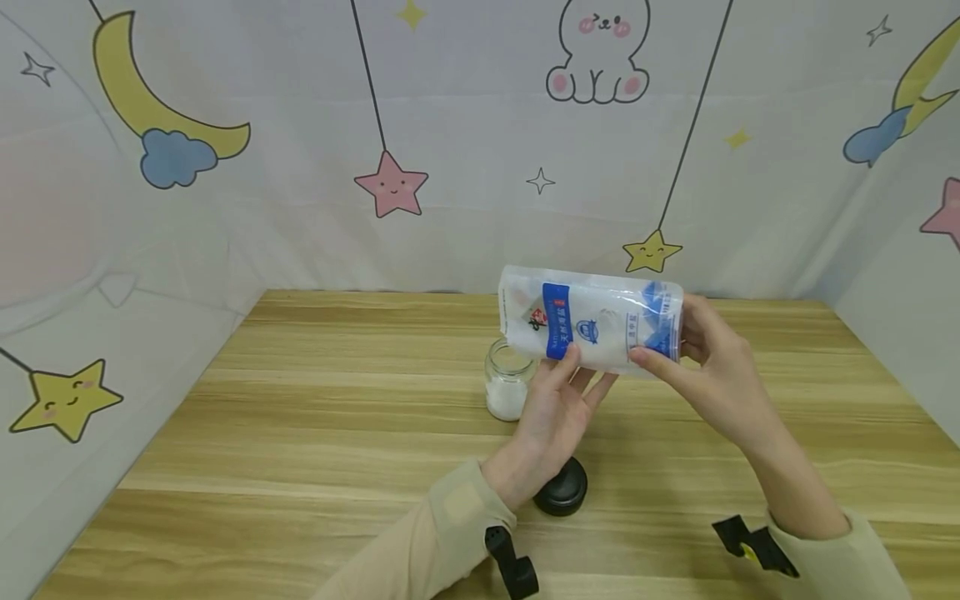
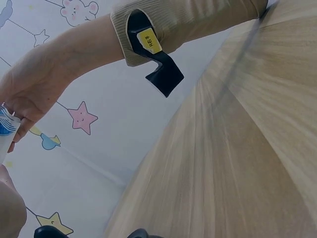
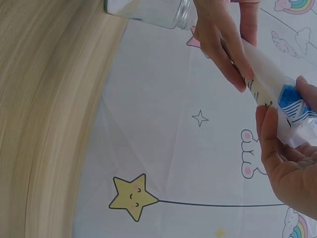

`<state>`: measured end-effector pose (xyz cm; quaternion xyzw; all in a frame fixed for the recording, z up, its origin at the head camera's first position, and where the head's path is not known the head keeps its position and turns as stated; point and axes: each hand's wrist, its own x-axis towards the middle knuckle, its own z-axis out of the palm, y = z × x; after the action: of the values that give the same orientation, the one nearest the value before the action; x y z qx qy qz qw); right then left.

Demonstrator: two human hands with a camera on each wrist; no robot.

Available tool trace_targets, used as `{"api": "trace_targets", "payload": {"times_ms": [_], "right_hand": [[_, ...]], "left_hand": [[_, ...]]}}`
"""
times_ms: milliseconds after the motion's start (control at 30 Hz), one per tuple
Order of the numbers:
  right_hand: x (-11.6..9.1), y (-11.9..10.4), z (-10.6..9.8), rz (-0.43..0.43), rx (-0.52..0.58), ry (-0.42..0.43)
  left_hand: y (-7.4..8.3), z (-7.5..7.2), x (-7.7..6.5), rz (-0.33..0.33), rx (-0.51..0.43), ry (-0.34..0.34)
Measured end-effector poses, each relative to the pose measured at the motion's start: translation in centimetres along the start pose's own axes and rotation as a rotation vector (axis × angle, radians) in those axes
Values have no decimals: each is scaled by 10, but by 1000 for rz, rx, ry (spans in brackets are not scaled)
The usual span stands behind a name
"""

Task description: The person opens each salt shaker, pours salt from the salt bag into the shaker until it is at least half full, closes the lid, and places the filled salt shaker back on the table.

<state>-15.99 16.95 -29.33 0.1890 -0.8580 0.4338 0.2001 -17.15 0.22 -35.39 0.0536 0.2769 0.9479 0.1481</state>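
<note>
A white and blue plastic bag of sea salt (image 1: 607, 321) is held up sideways, its left end by the mouth of a glass jar (image 1: 506, 398). White grains fill the lower part of the jar. My left hand (image 1: 553, 412) holds the bag from below, thumb on the printed front. At the bag's right end, my right hand (image 1: 723, 379) grips it between thumb and fingers. The right wrist view shows the left hand (image 3: 225, 39) around the bag nearer the jar. Whether salt is flowing cannot be seen.
A round black lid (image 1: 562, 490) lies on the wooden table (image 1: 337, 467), partly behind the left forearm. White cloth (image 1: 465, 233) printed with stars and moons hangs behind the table and along both sides. Black straps (image 1: 513, 567) sit at the wrists.
</note>
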Motion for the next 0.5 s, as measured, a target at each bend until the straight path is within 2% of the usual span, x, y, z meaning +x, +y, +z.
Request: {"api": "trace_targets", "payload": {"times_ms": [500], "right_hand": [[0, 0, 1, 11, -8, 3]], "left_hand": [[0, 1, -1, -6, -10, -1]]}}
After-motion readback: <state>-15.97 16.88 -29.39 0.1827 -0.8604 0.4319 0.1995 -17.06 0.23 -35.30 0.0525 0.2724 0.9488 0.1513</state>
